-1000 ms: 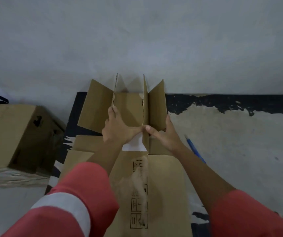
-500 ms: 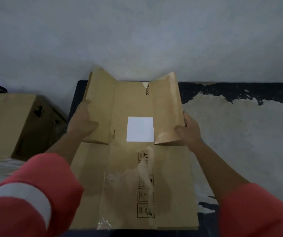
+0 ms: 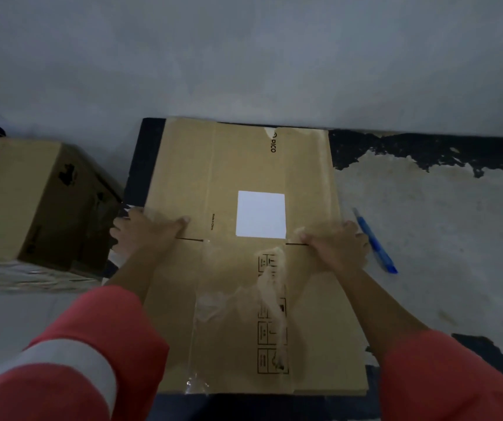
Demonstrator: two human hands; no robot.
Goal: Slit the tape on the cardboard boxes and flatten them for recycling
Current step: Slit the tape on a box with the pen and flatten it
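Flattened cardboard box, left hand pressing its left edge, fingers spread, right hand pressing its right edge, fingers relaxed, blue tool just beside, 1 upright box at left.

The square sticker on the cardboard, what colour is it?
White. The sticker shows best in the head view, on the flattened cardboard.

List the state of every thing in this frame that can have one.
flattened cardboard box: flat on the floor, flaps spread.
left hand: pressing its left edge, palm down.
right hand: pressing its right edge, palm down.
second cardboard box: standing, not flattened.
blue cutter: lying on the floor beside the right hand.
clear tape: torn, wrinkled, stuck to the flat box.
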